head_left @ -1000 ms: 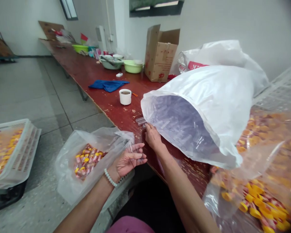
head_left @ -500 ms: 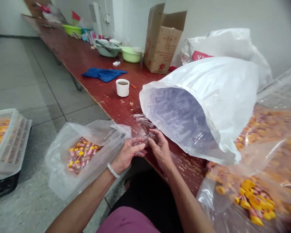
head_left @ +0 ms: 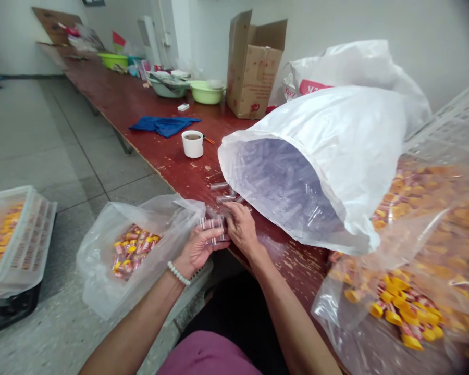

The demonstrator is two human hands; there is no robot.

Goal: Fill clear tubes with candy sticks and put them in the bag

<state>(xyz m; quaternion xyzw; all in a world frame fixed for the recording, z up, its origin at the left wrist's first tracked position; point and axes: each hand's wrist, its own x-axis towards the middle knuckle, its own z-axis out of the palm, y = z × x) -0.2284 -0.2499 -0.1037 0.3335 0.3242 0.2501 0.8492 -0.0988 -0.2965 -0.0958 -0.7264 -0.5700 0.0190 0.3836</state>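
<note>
The left hand (head_left: 198, 248) had its fingers clamped on clear tubes (head_left: 213, 225), which showed more plainly than half a second earlier, suggesting a gathered handful. The right hand (head_left: 241, 227) curled beside them, its grip unclear. Beyond, loose tubes (head_left: 225, 198) lay on the worktop (head_left: 158, 152) by the white bag (head_left: 336, 135).

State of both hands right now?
Left hand: closed around several clear tubes.
Right hand: fingers bent, right beside those tubes; whether its grip holds any cannot be told.
</note>
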